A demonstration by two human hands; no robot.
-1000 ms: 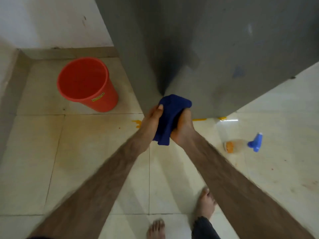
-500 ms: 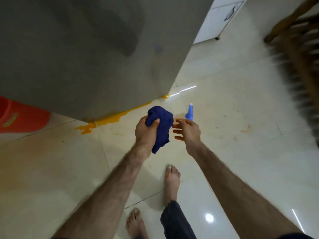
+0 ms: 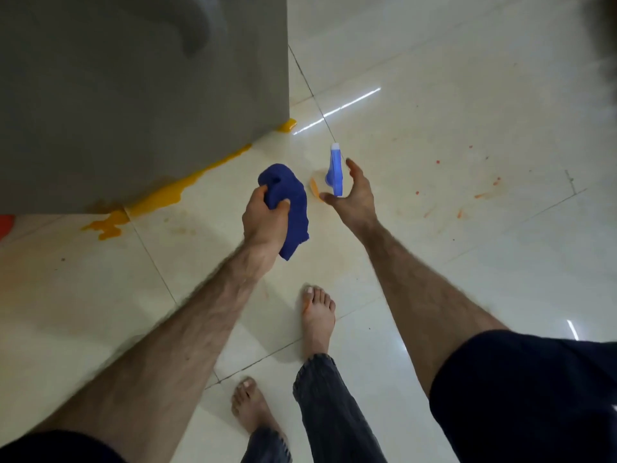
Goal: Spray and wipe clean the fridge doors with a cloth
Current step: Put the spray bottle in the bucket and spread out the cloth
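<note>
My left hand [image 3: 263,215] grips a bunched dark blue cloth [image 3: 289,205], held low above the floor. Just right of it, my right hand [image 3: 354,195] is spread with fingers apart around the blue trigger head of a spray bottle [image 3: 335,170] that stands on the floor; fingers look just short of closing on it. The bottle's clear body with an orange base shows under the head. The grey fridge door [image 3: 133,88] fills the upper left, its lower edge near the floor.
Yellow-orange liquid [image 3: 160,198] runs along the floor at the fridge's base. A sliver of the red bucket [image 3: 5,225] shows at the left edge. My bare feet [image 3: 317,315] stand on glossy cream tiles with small orange specks to the right.
The view swung right and down. My right hand let go of the cloth and reached out to the spray bottle. The left hand kept the cloth.
</note>
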